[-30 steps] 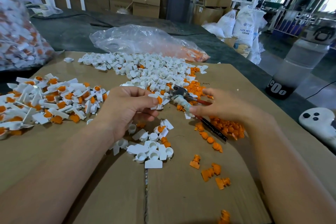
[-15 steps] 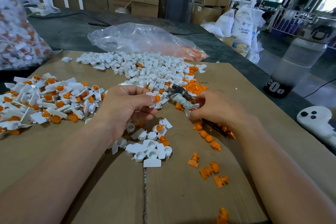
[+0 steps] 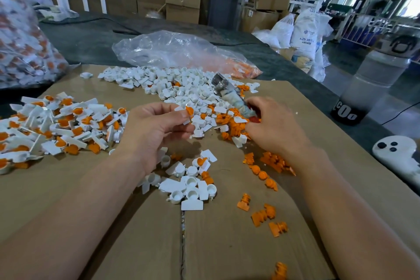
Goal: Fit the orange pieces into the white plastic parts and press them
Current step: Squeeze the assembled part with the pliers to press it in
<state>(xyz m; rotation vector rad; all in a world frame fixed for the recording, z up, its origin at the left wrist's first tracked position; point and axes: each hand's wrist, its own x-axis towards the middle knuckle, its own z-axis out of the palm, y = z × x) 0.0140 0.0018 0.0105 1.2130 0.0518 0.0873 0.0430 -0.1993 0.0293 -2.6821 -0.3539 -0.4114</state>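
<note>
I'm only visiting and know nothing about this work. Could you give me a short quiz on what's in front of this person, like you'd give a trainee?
1. True or false: the left hand pinches a white part with an orange piece in it.
2. What does the right hand grip? A) a tool with a metal head B) a bottle C) a plastic bag
3. Fill in: the pile of filled parts lies on the person's ____ side.
Key: 1 true; 2 A; 3 left.

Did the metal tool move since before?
Yes. The metal tool, gripped by the right hand, swung away from the left hand and its white part, head now toward the clear plastic bag.
</note>
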